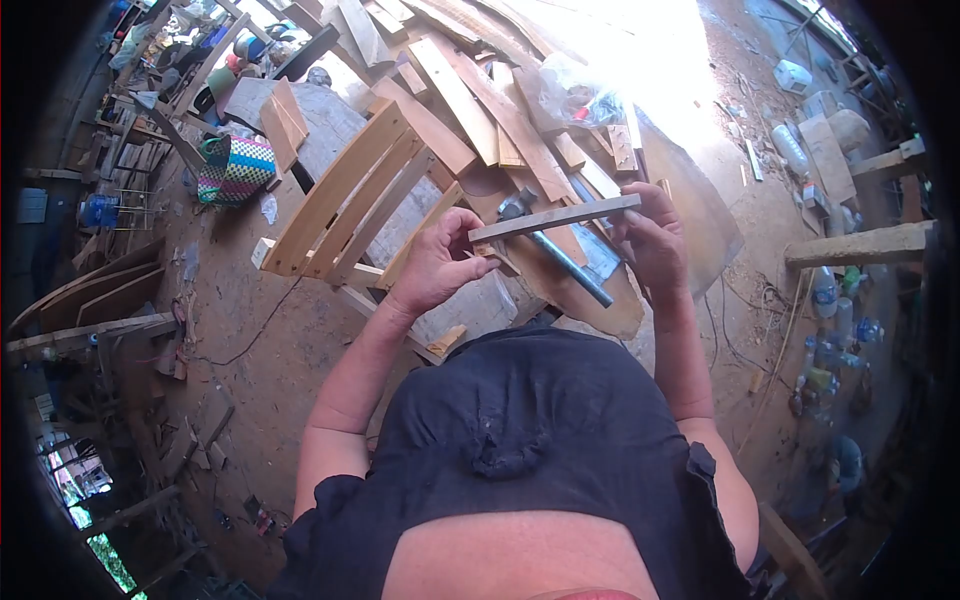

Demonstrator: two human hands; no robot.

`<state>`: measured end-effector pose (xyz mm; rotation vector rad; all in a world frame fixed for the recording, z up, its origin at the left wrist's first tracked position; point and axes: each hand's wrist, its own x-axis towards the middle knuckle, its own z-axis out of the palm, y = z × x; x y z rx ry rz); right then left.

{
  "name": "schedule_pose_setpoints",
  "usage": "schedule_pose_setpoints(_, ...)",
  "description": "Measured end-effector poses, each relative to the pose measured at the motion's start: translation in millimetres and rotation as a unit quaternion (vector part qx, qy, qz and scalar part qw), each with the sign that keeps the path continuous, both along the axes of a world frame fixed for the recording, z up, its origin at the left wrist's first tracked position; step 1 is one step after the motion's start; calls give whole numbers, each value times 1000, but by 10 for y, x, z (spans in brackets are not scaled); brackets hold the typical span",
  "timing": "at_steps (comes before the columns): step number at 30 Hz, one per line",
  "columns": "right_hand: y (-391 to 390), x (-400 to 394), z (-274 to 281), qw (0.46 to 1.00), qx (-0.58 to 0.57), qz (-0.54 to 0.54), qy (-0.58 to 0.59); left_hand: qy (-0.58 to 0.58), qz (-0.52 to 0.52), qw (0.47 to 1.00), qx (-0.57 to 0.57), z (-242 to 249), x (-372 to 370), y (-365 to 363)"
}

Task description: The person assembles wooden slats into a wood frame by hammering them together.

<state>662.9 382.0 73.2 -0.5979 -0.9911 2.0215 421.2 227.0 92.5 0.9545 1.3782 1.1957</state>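
A short, narrow wooden strip (555,217) is held up in front of my body, running nearly level from hand to hand. My left hand (435,262) has its fingers curled at the strip's left end, with the thumb lower down. At the other end, my right hand (655,240) pinches the strip between thumb and fingers. Beneath it lies a hammer (570,268) with a tubular metal handle, its head (516,204) partly behind the strip. A wooden slatted frame (345,195) leans just left of my left hand.
Loose boards (490,110) pile up beyond my hands, with a clear plastic bag (575,90) on them. A woven basket (236,170) stands at the left. Plastic bottles (825,295) lie along the right side, near a wooden beam (860,245). Wood scraps (205,430) litter the dirt floor.
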Motion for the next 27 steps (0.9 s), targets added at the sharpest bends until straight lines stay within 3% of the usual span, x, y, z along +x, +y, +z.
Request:
schedule_pose_setpoints(7,28,63,28,995,10,93,36,57,14,998,30,75,-5,-11)
schedule_pose_setpoints(11,-60,32,81,997,38,55,-47,24,36,998,46,102,-138,-61)
schedule_pose_setpoints(15,-137,-5,159,998,49,41,18,43,65,992,97,306,-265,-261)
schedule_pose_setpoints(17,-79,30,93,998,51,22,20,120,227,952,169,472,-374,-483)
schedule_pose_setpoints(21,-28,100,88,993,112,26,1,151,441,853,236,489,-510,-1020)
schedule_pose_setpoints(24,-44,114,74,991,133,14,-13,238,485,818,196,166,-486,-1297)
schedule_pose_setpoints(27,-53,74,90,987,147,-27,-53,189,496,820,212,38,-558,-1223)
